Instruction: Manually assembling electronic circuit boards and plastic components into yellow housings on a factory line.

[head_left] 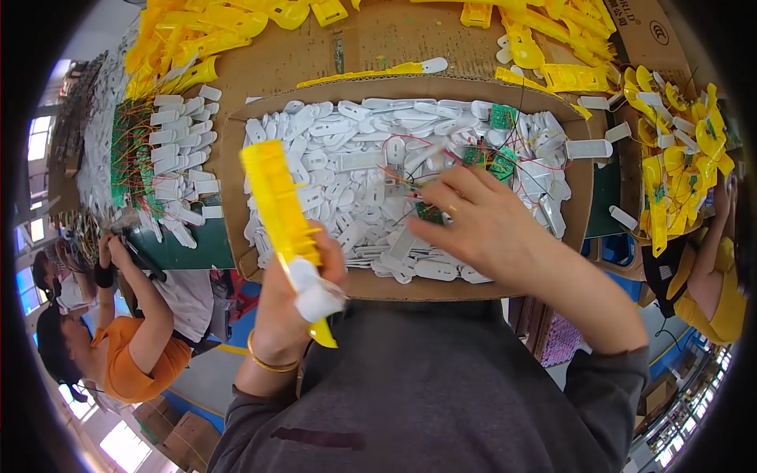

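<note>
**One hand gripping a yellow shell, the other among the wired boards**

From where I stand, the left hand (282, 306) is wrapped round a long yellow shell (276, 197), tilted over the near left edge of an open carton (410, 290) on the green desk (201, 251). The right hand (479, 225) reaches over the white plastic pieces (315, 189) inside; its fingers are bent, the thumb apart from the forefinger, with a small green board (429, 211) showing between them. I cannot tell whether it is pinched.

My reading is that the step in hand is picking out or arranging a wired board to go with that shell. If so, the next move calls for a sure hold on the board, freeing its thin wires (418, 146) without a tug, while the shell is kept steady.

Some of it escapes me. The right palm and knuckles cover whatever lies beneath. A white part (319, 302) against the shell's lower end is blurred, so I can't say whether it is fixed there or just held. The yellow heap (193, 39) at the far side is cut off.
</note>
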Action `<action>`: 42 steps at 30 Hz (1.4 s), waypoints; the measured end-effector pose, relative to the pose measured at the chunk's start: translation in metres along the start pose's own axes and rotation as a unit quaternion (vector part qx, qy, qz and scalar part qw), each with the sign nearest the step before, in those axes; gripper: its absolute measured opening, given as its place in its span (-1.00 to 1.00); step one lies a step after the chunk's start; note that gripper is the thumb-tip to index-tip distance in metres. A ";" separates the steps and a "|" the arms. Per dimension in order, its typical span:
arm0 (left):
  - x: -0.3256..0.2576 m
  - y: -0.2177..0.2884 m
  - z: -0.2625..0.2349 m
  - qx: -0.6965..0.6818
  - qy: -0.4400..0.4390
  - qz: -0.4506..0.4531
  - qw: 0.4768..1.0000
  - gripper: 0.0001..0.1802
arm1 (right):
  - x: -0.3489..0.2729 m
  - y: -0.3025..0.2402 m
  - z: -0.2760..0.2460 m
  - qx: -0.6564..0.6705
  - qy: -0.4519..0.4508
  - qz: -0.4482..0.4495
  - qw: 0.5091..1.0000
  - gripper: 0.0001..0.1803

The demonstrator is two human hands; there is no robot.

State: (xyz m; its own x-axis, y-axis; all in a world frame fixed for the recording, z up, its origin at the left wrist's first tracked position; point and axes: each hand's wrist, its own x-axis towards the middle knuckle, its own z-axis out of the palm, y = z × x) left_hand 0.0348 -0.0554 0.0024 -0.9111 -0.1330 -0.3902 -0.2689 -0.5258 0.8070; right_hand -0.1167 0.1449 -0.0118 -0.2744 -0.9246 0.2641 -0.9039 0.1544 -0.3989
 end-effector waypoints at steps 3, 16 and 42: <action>-0.002 -0.004 0.006 0.014 -0.019 -0.010 1.000 -0.47 | 0.011 0.016 0.001 0.000 -0.034 -0.037 0.999 -0.64; -0.006 -0.011 0.041 0.199 0.019 0.201 0.959 -0.41 | 0.004 -0.052 0.027 0.137 0.221 0.124 0.958 -0.48; 0.015 -0.026 0.021 -0.204 -0.037 -0.030 0.978 -0.27 | 0.019 -0.062 0.018 0.196 0.255 0.100 0.941 -0.55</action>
State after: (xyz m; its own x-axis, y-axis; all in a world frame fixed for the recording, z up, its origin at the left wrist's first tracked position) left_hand 0.0212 -0.0260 -0.0146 -0.9214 -0.0380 -0.3868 -0.1899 -0.8243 0.5334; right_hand -0.0598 0.1116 0.0023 -0.6392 -0.5871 0.4967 -0.6539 0.0749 -0.7529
